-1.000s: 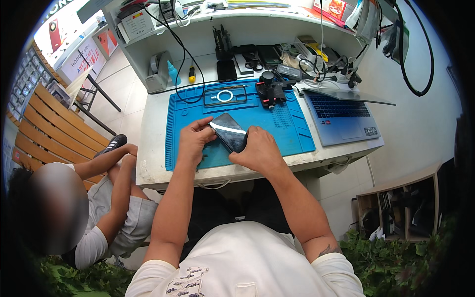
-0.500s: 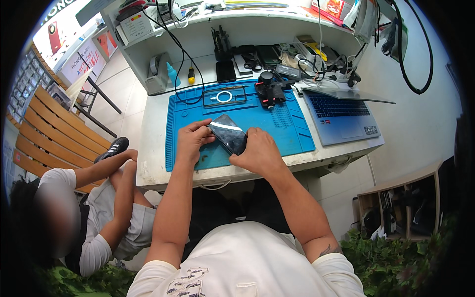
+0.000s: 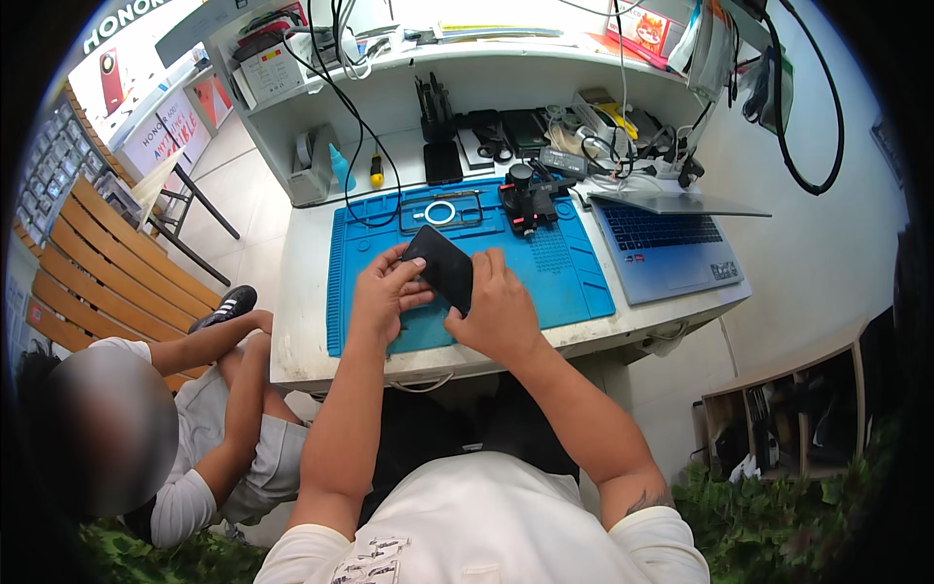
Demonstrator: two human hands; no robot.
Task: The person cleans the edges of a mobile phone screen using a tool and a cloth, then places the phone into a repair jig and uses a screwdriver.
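Observation:
I grip a dark, flat smartphone (image 3: pixel 440 265) between both hands over the blue silicone mat (image 3: pixel 574 282). My left hand (image 3: pixel 387 297) is closed on its left side, thumb lying on the dark face, other fingers partly behind and below it. My right hand (image 3: pixel 498 311) is closed round the right edge and lower corner. Above the phone on the mat lie a rectangular frame (image 3: pixel 467 222) with a white ring (image 3: pixel 439 213) inside and a black clamp-like device (image 3: pixel 527 206).
A laptop (image 3: pixel 671 273) sits at the right. Cables, a blue bottle (image 3: pixel 341 167), a yellow screwdriver (image 3: pixel 376 171) and another phone (image 3: pixel 443 164) are behind the mat. A seated person (image 3: pixel 243 438) is at the left, beside a wooden bench (image 3: pixel 117 273). A wooden shelf (image 3: pixel 783 389) stands lower right.
The phone has tilted, and the bright reflection on its face is gone. My left thumb has moved onto the face. The view has shifted slightly, so the desk appears lower.

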